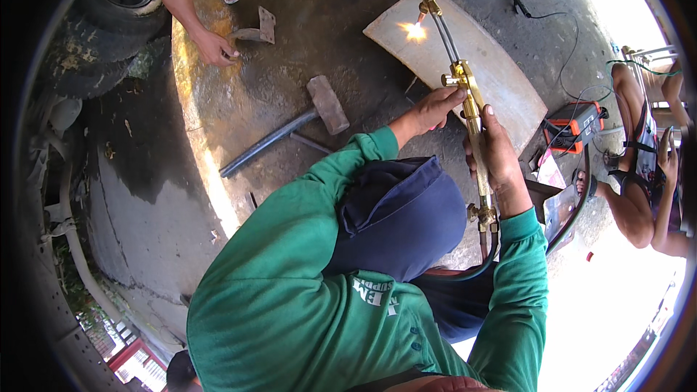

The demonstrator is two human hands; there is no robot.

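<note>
While flame flares, hands hold a torch — tubular brass.

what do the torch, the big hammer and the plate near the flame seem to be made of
Torch: probably brass, judging by its shiny yellow body, with smooth silvery metal tubes.
Hammer head: likely steel, dull brown as if rusted; the dark handle could be metal or wood.
Plate: perhaps sheet metal, given its thin edge and matte, pale, marked face.

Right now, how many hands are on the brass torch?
2: the left hand toward the front of the torch, and the right hand farther back, around its handle. None seems hidden.
</note>
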